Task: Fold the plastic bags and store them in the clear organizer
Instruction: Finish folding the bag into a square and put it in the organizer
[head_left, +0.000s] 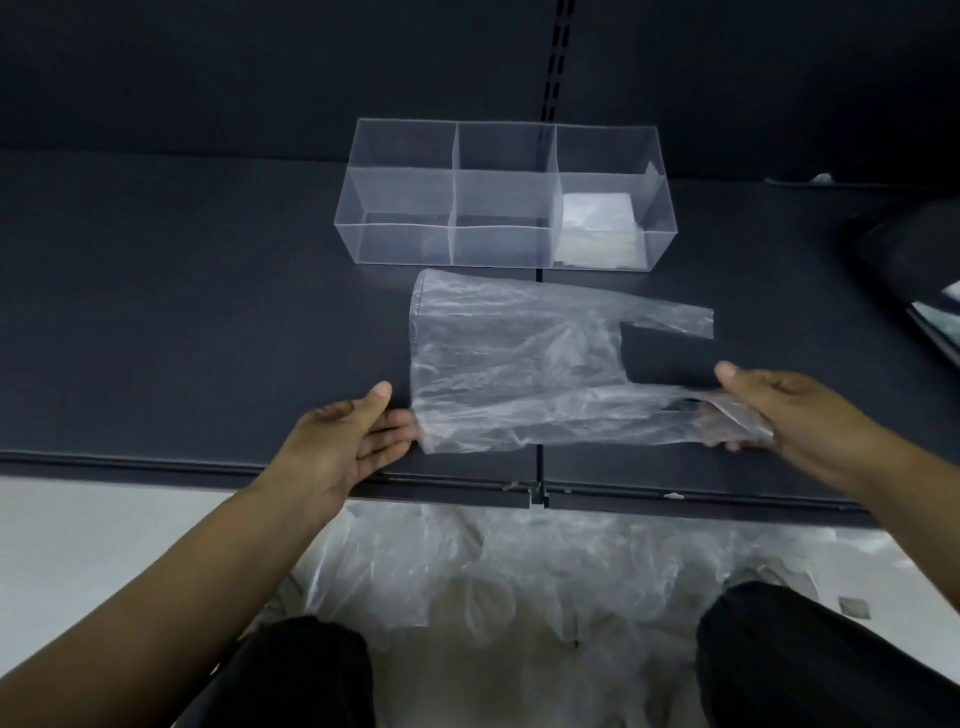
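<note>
Polythene mostly waits unfolded, so I judge the task to be in its early part. At lower left the left grip (353, 436) is relaxed, with its thumb raised. Its straight fingertips just touch the near left corner of the one bag (519, 374) spread flat on the dark matte shelf (208, 312), and it pinches nothing. At bottom centre a heap of loose bags (493, 571) lies rumpled on the pale floor (78, 545) (too tangled to count). The spread bag has no fold in it yet.

Beyond it, at upper centre, stands the clear organizer (400, 244), rigid and sharp-edged, divided into compartments. Only its right-hand end holds folded bags (597, 218), small whitish squares; I can make out nothing in the others.

At right the right grip (779, 410) has straight fingers under the bag's near handle, thumb lifted clear, carrying rather than clamping. The film is thin, wrinkled, glossy and limp, and both handles point right.
</note>
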